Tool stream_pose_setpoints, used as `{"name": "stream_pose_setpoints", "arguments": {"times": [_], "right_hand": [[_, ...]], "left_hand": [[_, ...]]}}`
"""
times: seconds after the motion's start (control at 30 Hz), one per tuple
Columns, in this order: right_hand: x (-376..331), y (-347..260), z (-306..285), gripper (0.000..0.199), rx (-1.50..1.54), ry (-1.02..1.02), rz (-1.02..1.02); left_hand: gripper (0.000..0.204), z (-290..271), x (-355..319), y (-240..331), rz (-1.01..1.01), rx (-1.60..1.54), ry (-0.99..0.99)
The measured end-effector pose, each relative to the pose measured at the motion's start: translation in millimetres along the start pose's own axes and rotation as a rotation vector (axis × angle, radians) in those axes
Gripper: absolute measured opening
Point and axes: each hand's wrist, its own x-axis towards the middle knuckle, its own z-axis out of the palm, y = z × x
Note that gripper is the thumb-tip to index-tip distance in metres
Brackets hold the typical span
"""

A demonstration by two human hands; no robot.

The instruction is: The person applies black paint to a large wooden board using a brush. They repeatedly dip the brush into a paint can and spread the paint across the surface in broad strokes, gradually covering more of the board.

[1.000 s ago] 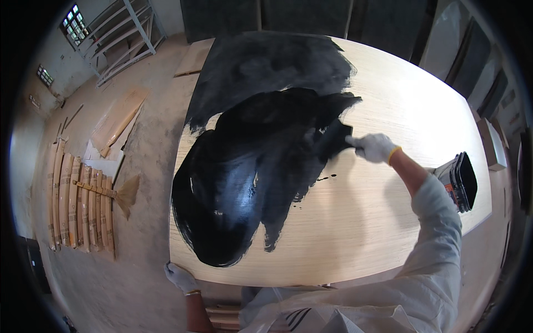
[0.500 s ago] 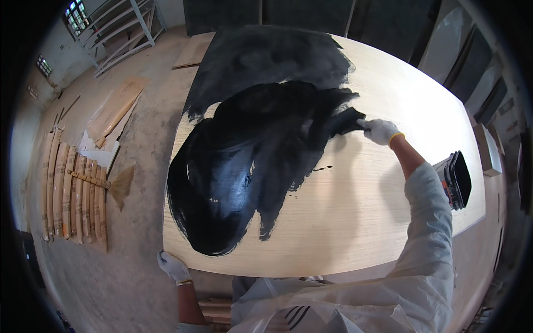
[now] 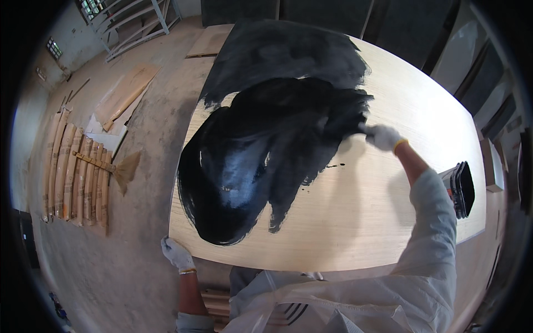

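Observation:
A large pale wood-grain board (image 3: 322, 244) lies in front of me, its far left part coated with black paint (image 3: 233, 166). My right hand (image 3: 383, 137), in a white glove, is closed round the handle of a brush (image 3: 358, 126) at the right edge of the wet paint. Motion smears the brush, and its bristles blend with the black. My left hand (image 3: 179, 256), gloved too, grips the board's near left corner; some of its fingers are hidden. A black square paint bucket (image 3: 462, 191) stands on the board's right side, beyond my right forearm.
On the floor at left are a row of long brown wrapped bundles (image 3: 69, 172), a straw broom (image 3: 123, 169) across them and flat cardboard (image 3: 125, 97). A metal rack (image 3: 139, 28) stands far left. Dark panels (image 3: 327, 19) lean behind the board. A pale box (image 3: 491, 164) is beyond its right edge.
My right hand has moved the brush slightly nearer, and black paint covers a little more at its right edge. The whole view has shifted slightly. My left hand stays at the corner.

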Motion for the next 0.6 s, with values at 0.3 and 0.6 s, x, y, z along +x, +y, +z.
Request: {"name": "stream_pose_setpoints", "arguments": {"times": [0.3,0.6], "right_hand": [[-84.0,-51.5,-15.6,0.054,-0.047,-0.1,0.085],[-102.8,-152.6,-4.0,0.059,-0.13,-0.19,-0.121]], "left_hand": [[0.031,2.6,-10.0,15.4,-0.031,0.04,-0.001],[0.035,0.8,-16.4,23.2,-0.033,0.065,-0.002]]}}
